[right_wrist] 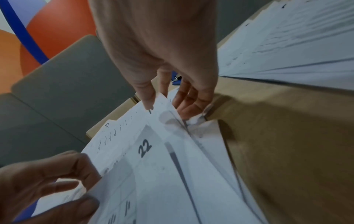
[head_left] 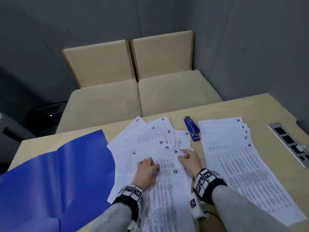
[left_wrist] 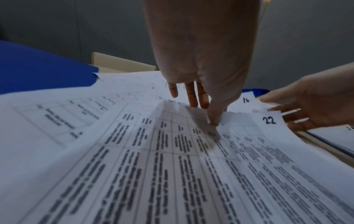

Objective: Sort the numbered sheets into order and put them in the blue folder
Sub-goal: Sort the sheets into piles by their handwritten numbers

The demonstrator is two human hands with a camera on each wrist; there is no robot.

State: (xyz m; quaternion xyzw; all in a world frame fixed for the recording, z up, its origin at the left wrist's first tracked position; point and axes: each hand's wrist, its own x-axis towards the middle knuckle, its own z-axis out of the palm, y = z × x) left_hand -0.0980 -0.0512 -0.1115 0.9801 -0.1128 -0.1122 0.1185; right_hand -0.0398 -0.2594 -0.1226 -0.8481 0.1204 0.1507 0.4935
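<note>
The blue folder lies open at the left of the table. Beside it a loose fan of numbered sheets shows 17, 21, 11, 23, 20 and 19. Sheet 22 lies on top nearest me. My left hand pinches its top edge, thumb on the paper and fingers tucked under it. My right hand pinches the top right corner of sheet 16, thumb above and fingers below. A second pile on the right shows 10, 8, 7, 5 and 4.
A blue stapler stands between the fan and the right pile. A metal socket panel is set into the table at the far right. Beige bench seats sit beyond the far edge. Bare tabletop shows between the two groups of paper.
</note>
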